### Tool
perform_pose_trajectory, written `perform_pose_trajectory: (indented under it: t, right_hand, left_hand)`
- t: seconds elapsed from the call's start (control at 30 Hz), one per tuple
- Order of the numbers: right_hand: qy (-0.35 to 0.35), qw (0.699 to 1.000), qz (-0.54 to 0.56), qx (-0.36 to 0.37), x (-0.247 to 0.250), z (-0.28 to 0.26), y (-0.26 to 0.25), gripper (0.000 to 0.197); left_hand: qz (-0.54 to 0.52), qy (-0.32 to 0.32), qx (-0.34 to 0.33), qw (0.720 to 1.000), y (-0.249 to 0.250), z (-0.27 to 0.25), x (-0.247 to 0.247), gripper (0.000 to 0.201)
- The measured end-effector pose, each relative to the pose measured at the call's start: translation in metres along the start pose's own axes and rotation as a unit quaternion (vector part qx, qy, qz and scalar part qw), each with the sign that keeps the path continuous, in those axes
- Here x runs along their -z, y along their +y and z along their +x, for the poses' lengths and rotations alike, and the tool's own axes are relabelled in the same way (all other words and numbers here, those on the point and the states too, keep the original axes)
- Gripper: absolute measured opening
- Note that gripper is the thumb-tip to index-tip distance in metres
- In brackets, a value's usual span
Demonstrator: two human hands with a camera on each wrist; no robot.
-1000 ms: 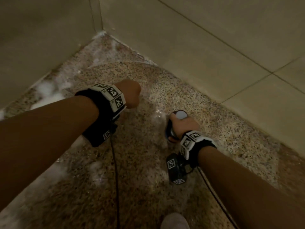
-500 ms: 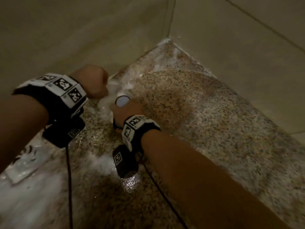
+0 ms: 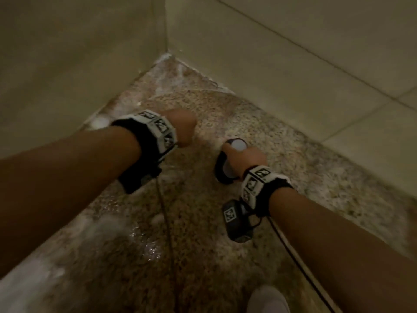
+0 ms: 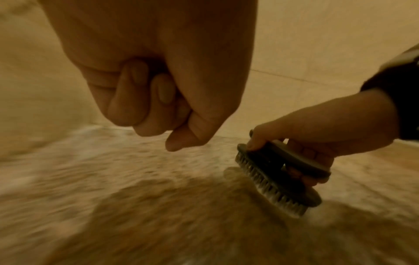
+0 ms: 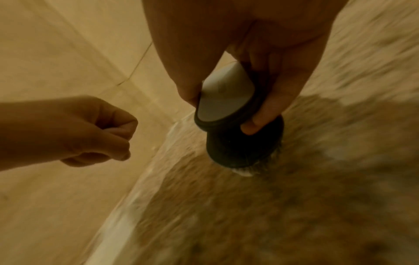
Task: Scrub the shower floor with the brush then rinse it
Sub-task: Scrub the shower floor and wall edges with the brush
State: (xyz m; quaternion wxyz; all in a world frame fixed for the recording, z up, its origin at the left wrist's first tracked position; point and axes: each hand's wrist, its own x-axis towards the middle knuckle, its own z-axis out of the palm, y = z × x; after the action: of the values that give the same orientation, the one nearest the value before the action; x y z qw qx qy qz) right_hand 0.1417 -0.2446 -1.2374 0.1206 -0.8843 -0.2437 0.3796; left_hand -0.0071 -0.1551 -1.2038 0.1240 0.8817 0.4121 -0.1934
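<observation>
Right hand (image 3: 246,155) grips the brush (image 4: 278,179) w/ bristles on the soapy floor (image 3: 203,222) near the corner; left hand (image 3: 180,126) is an empty fist (just hovering). Suds = slippery, so the brush could skid.

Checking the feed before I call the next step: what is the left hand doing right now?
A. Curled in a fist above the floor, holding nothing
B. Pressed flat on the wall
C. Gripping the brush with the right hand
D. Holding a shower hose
A: the left hand is a closed, empty fist clear of the speckled floor, while the right hand alone grips the brush, bristles on the floor.
</observation>
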Motion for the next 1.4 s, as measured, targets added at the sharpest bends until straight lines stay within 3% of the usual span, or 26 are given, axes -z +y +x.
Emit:
perform_pose_trajectory:
  t: [0.1, 0.23, 0.4, 0.57, 0.67, 0.83, 1.0, 1.1, 1.2, 1.33, 1.4]
  right_hand:
    - [0.051, 0.997, -0.034, -0.048, 0.039, 0.005, 0.054, 0.068]
    - [0.072, 0.989, -0.063, -0.112, 0.070, 0.002, 0.109, 0.065]
    - [0.017, 0.984, -0.098, -0.148, 0.071, -0.004, 0.143, 0.077]
    - [0.008, 0.991, -0.076, -0.110, 0.054, -0.006, 0.120, 0.063]
    - [-0.008, 0.996, -0.072, -0.059, 0.028, -0.006, 0.087, 0.061]
    - [-0.109, 0.993, -0.035, 0.004, -0.038, -0.017, 0.009, 0.059]
    - [-0.191, 0.970, -0.055, 0.143, -0.105, -0.054, -0.055, 0.041]
    - [-0.249, 0.953, -0.071, 0.156, -0.147, -0.075, -0.077, 0.038]
    - [-0.256, 0.956, -0.074, 0.126, -0.158, -0.085, -0.085, 0.062]
    - [-0.165, 0.972, -0.070, 0.153, -0.106, -0.054, -0.061, 0.061]
    - [-0.111, 0.984, -0.070, 0.121, -0.071, -0.027, -0.041, 0.071]
  left_hand:
    - [-0.002, 0.026, -0.104, 0.994, 0.076, 0.028, 0.001, 0.017]
    - [-0.020, -0.019, -0.173, 0.985, 0.132, 0.048, -0.011, 0.025]
    - [-0.005, -0.040, -0.188, 0.981, 0.155, 0.053, -0.020, 0.026]
    - [-0.006, -0.035, -0.191, 0.981, 0.140, 0.049, -0.024, 0.028]
    - [-0.011, -0.021, -0.168, 0.985, 0.109, 0.045, -0.024, 0.035]
    - [-0.023, -0.044, -0.051, 0.997, 0.023, 0.027, -0.030, 0.029]
    - [-0.007, -0.048, 0.078, 0.996, -0.072, -0.025, -0.031, 0.016]
    - [0.024, -0.087, 0.159, 0.983, -0.108, -0.055, -0.030, 0.010]
    - [0.037, -0.091, 0.172, 0.980, -0.109, -0.060, -0.027, 0.011]
    - [0.028, -0.065, 0.114, 0.991, -0.066, -0.037, -0.018, 0.018]
    - [0.017, -0.056, 0.085, 0.995, -0.038, -0.018, -0.008, 0.028]
